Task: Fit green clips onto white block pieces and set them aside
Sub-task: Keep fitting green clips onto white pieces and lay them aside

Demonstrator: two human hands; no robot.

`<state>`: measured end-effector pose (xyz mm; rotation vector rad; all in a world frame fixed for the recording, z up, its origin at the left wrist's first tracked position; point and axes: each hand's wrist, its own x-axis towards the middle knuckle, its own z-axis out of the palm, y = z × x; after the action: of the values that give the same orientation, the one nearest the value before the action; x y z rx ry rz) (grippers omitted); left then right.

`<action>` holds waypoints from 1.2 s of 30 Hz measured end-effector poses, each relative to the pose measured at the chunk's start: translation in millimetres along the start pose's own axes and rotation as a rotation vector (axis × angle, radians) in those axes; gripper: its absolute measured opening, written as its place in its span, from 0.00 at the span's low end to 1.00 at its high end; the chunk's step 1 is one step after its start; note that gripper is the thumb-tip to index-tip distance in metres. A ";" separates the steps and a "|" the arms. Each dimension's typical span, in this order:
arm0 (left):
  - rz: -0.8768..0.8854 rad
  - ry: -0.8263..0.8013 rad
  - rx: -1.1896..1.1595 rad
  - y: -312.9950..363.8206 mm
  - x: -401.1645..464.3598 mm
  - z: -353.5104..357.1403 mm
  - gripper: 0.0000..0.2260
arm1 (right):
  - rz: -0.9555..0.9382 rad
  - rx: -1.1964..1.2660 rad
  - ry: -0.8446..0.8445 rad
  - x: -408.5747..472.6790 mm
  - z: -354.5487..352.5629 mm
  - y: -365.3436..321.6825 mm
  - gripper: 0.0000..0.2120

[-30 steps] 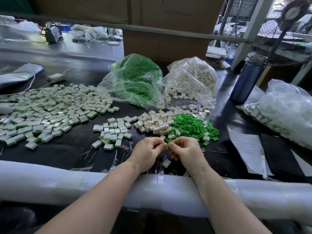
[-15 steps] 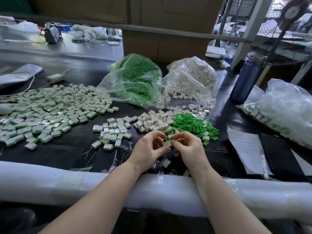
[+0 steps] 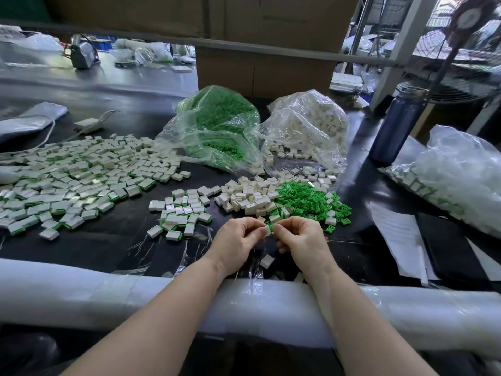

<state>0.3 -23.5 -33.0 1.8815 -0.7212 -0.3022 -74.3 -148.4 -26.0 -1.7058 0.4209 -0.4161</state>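
White block piece (image 3: 267, 229) mostly hidden by fingertips of left hand (image 3: 238, 244) and right hand (image 3: 299, 241); clip engagement indiscernible. Fan (image 3: 461, 47) cut off at the picture's right edge.

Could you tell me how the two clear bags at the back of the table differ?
The left bag holds green clips; the right bag holds white blocks. The left bag's green clips stay inside, while white blocks lie scattered by the right bag's mouth. Both are clear, crumpled plastic, lying open side by side.
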 end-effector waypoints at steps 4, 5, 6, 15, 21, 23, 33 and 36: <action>-0.003 -0.011 0.041 -0.1 -0.8 -1.1 0.05 | 0.020 -0.042 -0.044 -0.6 -0.4 -0.5 0.06; -0.004 -0.011 0.051 -0.1 -1.1 -1.3 0.05 | 0.025 -0.049 -0.051 -0.9 -0.8 -0.7 0.06; -0.001 -0.007 0.064 0.0 -1.3 -1.3 0.05 | 0.029 -0.059 -0.054 -1.2 -1.2 -0.9 0.06; 0.048 0.016 0.157 2.9 -3.6 -1.0 0.07 | 0.019 -0.099 -0.061 -3.2 -1.9 -3.7 0.07; 0.036 -0.020 0.137 4.2 -3.6 -1.8 0.06 | 0.024 -0.110 -0.059 -2.8 -1.9 -3.2 0.08; 0.062 -0.026 0.170 5.1 -3.8 -1.2 0.06 | 0.028 -0.124 -0.045 -2.2 -1.4 -2.5 0.08; 0.126 -0.004 0.243 5.4 -5.0 -1.2 0.06 | 0.024 -0.125 -0.088 -3.2 -3.7 -4.1 0.07; 0.157 -0.002 0.277 6.2 -4.8 -0.2 0.06 | 0.029 -0.121 -0.077 -3.1 -2.3 -3.9 0.06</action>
<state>-5.5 -22.1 -28.0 2.0693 -0.9453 -0.1078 -78.0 -148.2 -21.9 -1.8243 0.4216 -0.3080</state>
